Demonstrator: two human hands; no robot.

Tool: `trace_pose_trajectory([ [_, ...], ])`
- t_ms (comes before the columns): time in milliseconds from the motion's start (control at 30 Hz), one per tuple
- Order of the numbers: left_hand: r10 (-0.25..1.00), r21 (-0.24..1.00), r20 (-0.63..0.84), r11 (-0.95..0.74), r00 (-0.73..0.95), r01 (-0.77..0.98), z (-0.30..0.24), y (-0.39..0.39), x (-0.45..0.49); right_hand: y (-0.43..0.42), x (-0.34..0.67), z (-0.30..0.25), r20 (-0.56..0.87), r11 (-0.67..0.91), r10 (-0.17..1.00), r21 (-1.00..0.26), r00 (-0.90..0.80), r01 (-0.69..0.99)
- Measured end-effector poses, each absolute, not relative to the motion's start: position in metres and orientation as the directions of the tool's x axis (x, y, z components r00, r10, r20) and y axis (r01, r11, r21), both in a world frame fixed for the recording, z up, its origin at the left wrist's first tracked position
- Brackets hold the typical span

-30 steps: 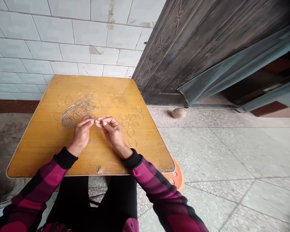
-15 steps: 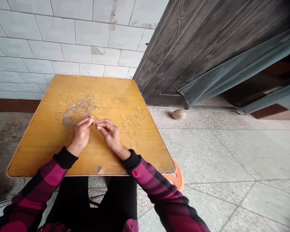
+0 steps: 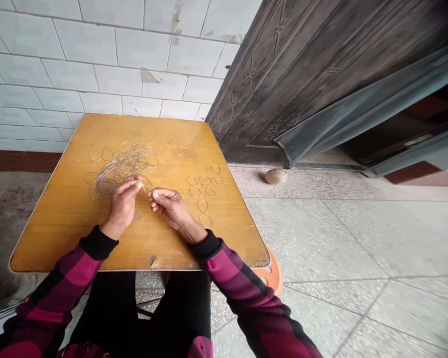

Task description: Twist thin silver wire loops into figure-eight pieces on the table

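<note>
Left hand (image 3: 122, 201): thumb and fingers closed in a pinch on a thin wire (image 3: 144, 188), its tip showing just past the fingertips. Right hand (image 3: 171, 206): fingers curled, tips drawn together, just beside the wire tip; whether they hold anything is too fine to tell. Tangled silver wire (image 3: 121, 169): just beyond the left hand. Bent wire rings (image 3: 200, 191): loose, beyond and right of the right hand. Wooden table (image 3: 78, 238): yellow varnished top, bearing all of these.

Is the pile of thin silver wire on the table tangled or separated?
Tangled: the pile of thin silver wire shows crossing strands on the yellow wooden table.
</note>
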State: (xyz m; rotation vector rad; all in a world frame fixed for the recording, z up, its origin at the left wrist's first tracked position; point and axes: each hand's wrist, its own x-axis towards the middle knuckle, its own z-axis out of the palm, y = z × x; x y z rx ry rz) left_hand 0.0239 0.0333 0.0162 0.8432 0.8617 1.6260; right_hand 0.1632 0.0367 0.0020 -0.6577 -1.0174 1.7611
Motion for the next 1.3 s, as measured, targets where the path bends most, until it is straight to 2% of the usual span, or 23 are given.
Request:
trace_pose_trajectory([
  [133, 0.998, 0.827, 0.038, -0.059, -0.05, -0.558, 0.019, 0.031, 0.023, 0.037, 0.164, 0.002, -0.037, -0.298, 0.869, -0.835, -0.493, -0.462],
  [267, 0.998, 0.839, 0.02, 0.015, 0.058, -0.543, 0.022, 0.028, 0.023, 0.033, 0.166, 0.008, 0.086, -0.242, 0.805, -0.856, -0.587, -0.457],
  [333, 0.998, 0.866, 0.049, -0.022, 0.042, -0.5, 0.023, 0.027, 0.022, 0.034, 0.169, 0.01, 0.113, -0.272, 0.757, -0.841, -0.644, -0.468],
  [400, 0.994, 0.892, 0.11, -0.102, -0.006, -0.44, 0.021, 0.026, 0.022, 0.037, 0.172, 0.01, 0.079, -0.363, 0.724, -0.801, -0.686, -0.476],
  [567, 0.964, 0.929, 0.264, -0.265, -0.041, -0.257, 0.014, 0.025, 0.022, 0.043, 0.175, 0.004, -0.03, -0.481, 0.722, -0.74, -0.691, -0.47],
  [667, 0.949, 0.925, 0.314, -0.31, -0.017, -0.221, 0.012, 0.023, 0.023, 0.043, 0.174, 0.002, -0.064, -0.516, 0.693, -0.739, -0.718, -0.432],
  [1100, 0.966, 0.937, 0.255, -0.236, 0.043, -0.259, 0.014, 0.019, 0.026, 0.046, 0.177, -0.005, -0.046, -0.631, 0.568, -0.665, -0.822, -0.399],
  [1300, 0.974, 0.948, 0.219, -0.2, 0.051, -0.248, 0.015, 0.016, 0.027, 0.044, 0.173, -0.006, -0.092, -0.628, 0.578, -0.685, -0.81, -0.37],
])
